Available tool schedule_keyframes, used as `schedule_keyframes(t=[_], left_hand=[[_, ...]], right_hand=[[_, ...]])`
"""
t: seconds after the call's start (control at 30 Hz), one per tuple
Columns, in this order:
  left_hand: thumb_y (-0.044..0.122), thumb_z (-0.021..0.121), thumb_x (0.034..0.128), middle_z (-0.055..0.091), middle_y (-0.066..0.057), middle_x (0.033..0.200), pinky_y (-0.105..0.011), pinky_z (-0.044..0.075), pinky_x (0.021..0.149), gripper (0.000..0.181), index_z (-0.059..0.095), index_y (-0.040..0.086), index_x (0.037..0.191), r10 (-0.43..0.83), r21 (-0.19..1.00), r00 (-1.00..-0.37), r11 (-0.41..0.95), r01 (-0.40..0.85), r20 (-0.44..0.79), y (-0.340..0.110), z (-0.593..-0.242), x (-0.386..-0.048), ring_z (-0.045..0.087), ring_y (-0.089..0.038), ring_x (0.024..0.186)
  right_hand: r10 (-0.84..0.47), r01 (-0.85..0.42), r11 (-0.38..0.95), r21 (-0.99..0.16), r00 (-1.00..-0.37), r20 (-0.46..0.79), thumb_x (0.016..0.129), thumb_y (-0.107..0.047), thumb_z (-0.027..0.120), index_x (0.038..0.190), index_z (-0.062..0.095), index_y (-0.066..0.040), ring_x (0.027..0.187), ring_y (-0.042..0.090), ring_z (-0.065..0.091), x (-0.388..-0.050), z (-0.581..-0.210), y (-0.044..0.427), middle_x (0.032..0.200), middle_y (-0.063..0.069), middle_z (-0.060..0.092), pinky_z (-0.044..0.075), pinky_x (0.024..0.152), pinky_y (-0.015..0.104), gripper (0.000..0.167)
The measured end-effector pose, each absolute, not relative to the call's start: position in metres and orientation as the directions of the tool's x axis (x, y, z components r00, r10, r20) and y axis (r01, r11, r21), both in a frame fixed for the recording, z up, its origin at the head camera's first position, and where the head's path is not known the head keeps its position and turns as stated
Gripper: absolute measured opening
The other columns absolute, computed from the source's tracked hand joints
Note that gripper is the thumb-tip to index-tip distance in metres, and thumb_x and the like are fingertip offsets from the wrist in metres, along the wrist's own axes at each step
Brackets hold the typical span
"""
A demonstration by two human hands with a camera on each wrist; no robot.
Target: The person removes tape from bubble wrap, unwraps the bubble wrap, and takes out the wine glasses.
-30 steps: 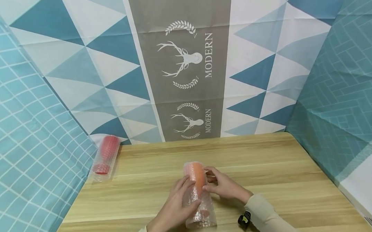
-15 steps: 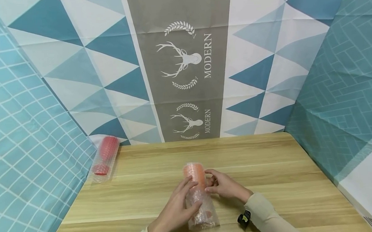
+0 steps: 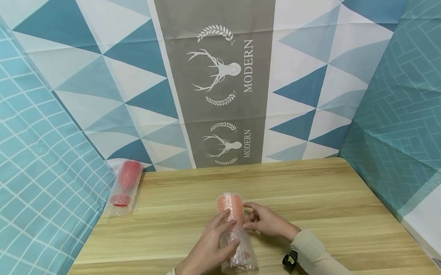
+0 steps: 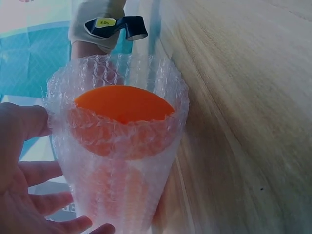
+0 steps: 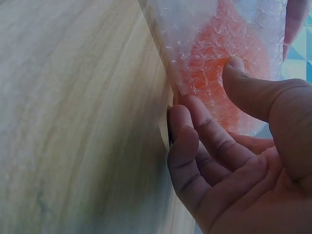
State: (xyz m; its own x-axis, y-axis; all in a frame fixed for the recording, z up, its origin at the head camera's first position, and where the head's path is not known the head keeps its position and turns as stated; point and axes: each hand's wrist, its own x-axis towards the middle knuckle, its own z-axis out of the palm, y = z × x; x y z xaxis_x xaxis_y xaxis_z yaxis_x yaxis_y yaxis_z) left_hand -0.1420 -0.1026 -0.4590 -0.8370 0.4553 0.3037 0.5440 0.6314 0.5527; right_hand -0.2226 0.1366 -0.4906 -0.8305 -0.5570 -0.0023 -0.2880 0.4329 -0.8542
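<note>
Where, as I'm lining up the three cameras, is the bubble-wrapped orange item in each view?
Head: the bubble-wrapped orange item is low, just right of centre, between the left hand and the right hand.
Left wrist: the bubble-wrapped orange item is left of centre, reaching the bottom edge.
Right wrist: the bubble-wrapped orange item is upper right, partly behind the right hand.
Shared landmark: the wooden table, on the right in left wrist, on the left in right wrist.

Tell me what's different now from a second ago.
The bubble-wrapped orange bundle looks slightly turned: its far end now shows clearer orange across more of its width. The right hand has drawn back slightly. Nothing was newly grasped or let go; the left hand stays on the bundle. The bubble-wrapped red bundle stayed at the far left.
</note>
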Motion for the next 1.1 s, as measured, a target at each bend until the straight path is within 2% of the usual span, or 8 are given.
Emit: schedule_keyframes(t=[0.1,0.23,0.5,0.6,0.7,0.77,0.93,1.1], left_hand=[[0.032,0.071,0.0953,0.043,-0.018,0.159,-0.065,0.043,0.111,0.047,0.066,0.007,0.135,0.472,0.532,-0.829,0.639,0.555,0.298,-0.102,-0.46,-0.142,0.04,-0.046,0.145],[0.035,0.067,0.0986,0.042,-0.02,0.159,-0.065,0.044,0.11,0.048,0.065,0.006,0.136,0.495,0.513,-0.816,0.638,0.575,0.298,-0.099,-0.46,-0.142,0.039,-0.046,0.145],[0.039,0.063,0.1012,0.042,-0.018,0.16,-0.063,0.044,0.111,0.048,0.065,0.007,0.137,0.506,0.473,-0.812,0.662,0.581,0.289,-0.092,-0.458,-0.141,0.04,-0.043,0.145],[0.039,0.063,0.101,0.043,-0.017,0.159,-0.062,0.044,0.111,0.047,0.066,0.008,0.136,0.506,0.453,-0.808,0.67,0.588,0.302,-0.09,-0.458,-0.141,0.041,-0.041,0.145],[0.041,0.061,0.1018,0.044,-0.016,0.159,-0.062,0.045,0.109,0.046,0.066,0.012,0.138,0.51,0.426,-0.803,0.68,0.596,0.309,-0.089,-0.46,-0.141,0.043,-0.04,0.144],[0.043,0.06,0.1024,0.044,-0.015,0.159,-0.063,0.047,0.108,0.047,0.065,0.015,0.139,0.513,0.409,-0.8,0.687,0.6,0.312,-0.088,-0.462,-0.142,0.043,-0.04,0.144],[0.046,0.056,0.1038,0.044,-0.015,0.16,-0.064,0.049,0.103,0.048,0.064,0.017,0.141,0.518,0.385,-0.8,0.701,0.6,0.304,-0.087,-0.464,-0.142,0.042,-0.043,0.144],[0.046,0.055,0.1043,0.043,-0.016,0.16,-0.064,0.051,0.1,0.048,0.063,0.016,0.141,0.523,0.363,-0.798,0.711,0.602,0.3,-0.084,-0.461,-0.14,0.043,-0.045,0.142]], right_hand=[[-0.559,-0.291,0.437,-0.851,-0.829,-0.003,0.092,-0.019,0.077,0.152,0.037,0.008,0.076,0.016,0.067,-0.222,-0.49,0.138,0.098,0.009,0.074,0.059,0.062,0.029,0.077],[-0.538,-0.299,0.468,-0.831,-0.843,0.001,0.09,-0.02,0.079,0.151,0.04,0.005,0.089,0.019,0.069,-0.222,-0.486,0.142,0.108,0.012,0.073,0.06,0.071,0.028,0.077],[-0.479,-0.325,0.509,-0.797,-0.876,0.051,0.094,-0.02,0.075,0.149,0.047,0.001,0.11,0.039,0.068,-0.225,-0.474,0.144,0.136,0.029,0.06,0.06,0.093,0.047,0.065],[-0.451,-0.319,0.497,-0.807,-0.89,0.074,0.097,-0.016,0.071,0.147,0.049,0.001,0.113,0.045,0.066,-0.227,-0.471,0.142,0.14,0.031,0.057,0.06,0.092,0.05,0.058],[-0.42,-0.307,0.482,-0.821,-0.903,0.091,0.099,-0.014,0.068,0.146,0.051,0.002,0.114,0.043,0.066,-0.229,-0.469,0.138,0.143,0.029,0.055,0.063,0.084,0.041,0.053],[-0.387,-0.303,0.489,-0.818,-0.916,0.107,0.099,-0.014,0.067,0.144,0.053,0.002,0.114,0.041,0.066,-0.229,-0.467,0.135,0.143,0.027,0.056,0.063,0.084,0.04,0.049],[-0.277,-0.265,0.526,-0.808,-0.952,0.132,0.099,-0.021,0.069,0.139,0.06,-0.003,0.119,0.041,0.064,-0.229,-0.46,0.126,0.142,0.021,0.061,0.06,0.093,0.049,0.045],[-0.251,-0.258,0.505,-0.823,-0.957,0.146,0.096,-0.025,0.073,0.138,0.061,-0.002,0.12,0.045,0.064,-0.229,-0.456,0.12,0.141,0.022,0.061,0.06,0.093,0.051,0.05]])
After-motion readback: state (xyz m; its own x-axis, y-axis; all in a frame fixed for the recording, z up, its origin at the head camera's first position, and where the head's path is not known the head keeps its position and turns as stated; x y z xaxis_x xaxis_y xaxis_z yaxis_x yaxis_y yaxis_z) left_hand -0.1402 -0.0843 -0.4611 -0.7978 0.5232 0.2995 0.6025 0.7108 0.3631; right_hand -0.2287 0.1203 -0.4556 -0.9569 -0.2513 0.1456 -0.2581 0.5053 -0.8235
